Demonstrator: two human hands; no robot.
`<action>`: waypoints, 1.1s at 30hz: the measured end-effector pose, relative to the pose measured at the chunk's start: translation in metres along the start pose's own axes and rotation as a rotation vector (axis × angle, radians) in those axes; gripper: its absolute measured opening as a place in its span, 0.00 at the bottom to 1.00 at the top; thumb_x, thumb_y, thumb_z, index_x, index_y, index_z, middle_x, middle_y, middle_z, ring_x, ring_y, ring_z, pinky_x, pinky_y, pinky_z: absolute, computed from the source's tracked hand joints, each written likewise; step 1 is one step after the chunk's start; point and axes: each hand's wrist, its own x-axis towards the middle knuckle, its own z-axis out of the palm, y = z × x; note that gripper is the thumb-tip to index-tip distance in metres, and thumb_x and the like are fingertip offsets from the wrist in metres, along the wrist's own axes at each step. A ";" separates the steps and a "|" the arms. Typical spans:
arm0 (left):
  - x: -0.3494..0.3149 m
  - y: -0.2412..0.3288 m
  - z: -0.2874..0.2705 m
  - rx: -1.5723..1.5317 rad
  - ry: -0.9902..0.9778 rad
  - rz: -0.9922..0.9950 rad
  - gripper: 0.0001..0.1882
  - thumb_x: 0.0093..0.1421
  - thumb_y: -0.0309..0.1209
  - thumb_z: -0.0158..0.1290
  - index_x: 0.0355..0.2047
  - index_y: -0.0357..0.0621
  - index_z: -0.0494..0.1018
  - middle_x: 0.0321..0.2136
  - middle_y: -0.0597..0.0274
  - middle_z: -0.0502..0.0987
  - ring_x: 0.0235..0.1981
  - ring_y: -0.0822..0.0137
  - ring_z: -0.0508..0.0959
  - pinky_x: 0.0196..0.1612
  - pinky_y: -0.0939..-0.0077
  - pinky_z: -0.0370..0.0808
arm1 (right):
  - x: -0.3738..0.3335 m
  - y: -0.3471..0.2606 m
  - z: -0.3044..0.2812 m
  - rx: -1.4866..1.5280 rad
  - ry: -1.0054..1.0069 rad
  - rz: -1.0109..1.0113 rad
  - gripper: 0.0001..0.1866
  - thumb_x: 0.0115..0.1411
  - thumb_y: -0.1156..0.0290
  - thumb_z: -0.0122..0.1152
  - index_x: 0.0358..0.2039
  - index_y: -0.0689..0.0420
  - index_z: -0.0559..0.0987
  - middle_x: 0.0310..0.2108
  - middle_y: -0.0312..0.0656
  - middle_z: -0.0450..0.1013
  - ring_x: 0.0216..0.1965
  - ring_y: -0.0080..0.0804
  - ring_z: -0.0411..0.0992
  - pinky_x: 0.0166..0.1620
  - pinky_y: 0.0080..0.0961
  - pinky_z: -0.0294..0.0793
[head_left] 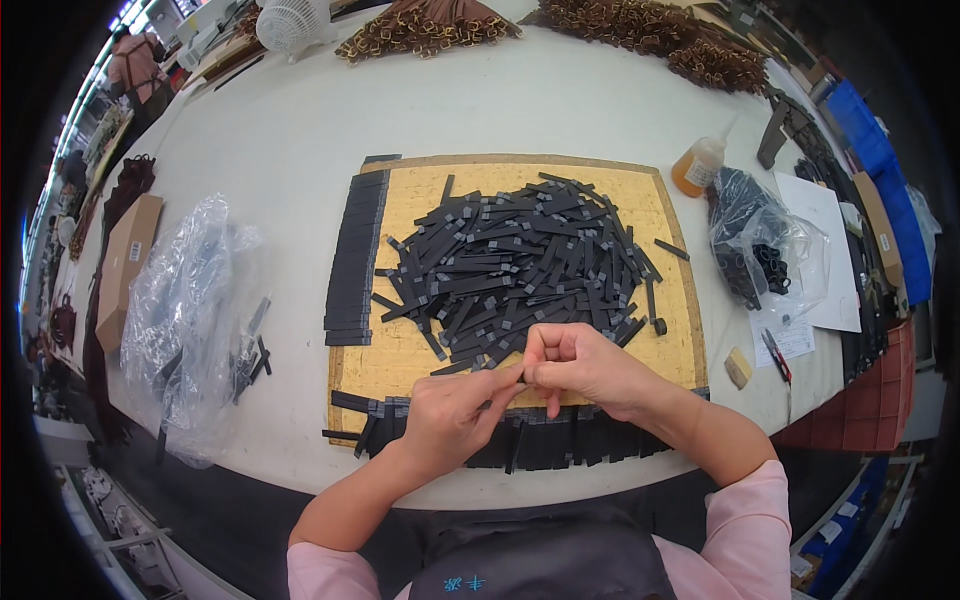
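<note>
My left hand (452, 408) and my right hand (590, 368) meet over the near part of a yellow board (400, 370). Their thumbs and fingertips are pinched together on a black strip (522, 379), mostly hidden by the fingers. Just beyond the hands spreads a heap of short black strips (520, 260) with grey ends. Along the board's left edge more strips lie side by side in a neat column (352, 260). Another row of strips (530, 440) lines the near edge, partly beneath my hands and forearms.
Left on the white table (280, 120) lies a clear plastic bag (185, 320) beside a cardboard box (128, 270). At right are a bottle of amber liquid (698, 166), a bag of black parts (765, 250), a tan block (738, 367) and a red-handled tool (776, 355). Brown strap bundles (430, 30) lie far back.
</note>
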 end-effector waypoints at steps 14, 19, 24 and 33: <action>0.000 -0.004 0.003 0.089 -0.049 0.053 0.10 0.53 0.22 0.65 0.36 0.42 0.79 0.19 0.63 0.79 0.16 0.67 0.77 0.20 0.75 0.71 | -0.005 -0.009 -0.007 -0.411 -0.031 -0.085 0.05 0.59 0.75 0.64 0.34 0.61 0.78 0.27 0.29 0.73 0.28 0.11 0.69 0.32 0.11 0.69; -0.002 -0.005 0.005 0.098 -0.083 0.059 0.10 0.53 0.24 0.65 0.36 0.42 0.79 0.17 0.63 0.76 0.15 0.66 0.76 0.19 0.74 0.70 | -0.005 -0.005 0.001 -0.607 0.054 -0.063 0.05 0.56 0.76 0.64 0.32 0.61 0.76 0.24 0.28 0.72 0.26 0.12 0.68 0.30 0.13 0.66; -0.001 -0.006 0.004 0.109 -0.041 0.022 0.10 0.54 0.23 0.65 0.36 0.42 0.79 0.17 0.63 0.76 0.15 0.66 0.76 0.19 0.73 0.69 | -0.006 -0.011 -0.005 -0.258 0.001 0.012 0.06 0.61 0.73 0.63 0.35 0.61 0.78 0.27 0.33 0.75 0.28 0.15 0.72 0.35 0.16 0.74; -0.004 -0.012 0.010 0.117 -0.036 0.053 0.11 0.54 0.23 0.64 0.37 0.43 0.78 0.17 0.63 0.77 0.15 0.66 0.76 0.19 0.73 0.69 | 0.004 0.000 -0.008 -0.222 -0.008 0.015 0.05 0.62 0.73 0.62 0.33 0.61 0.77 0.28 0.33 0.74 0.26 0.15 0.72 0.31 0.14 0.77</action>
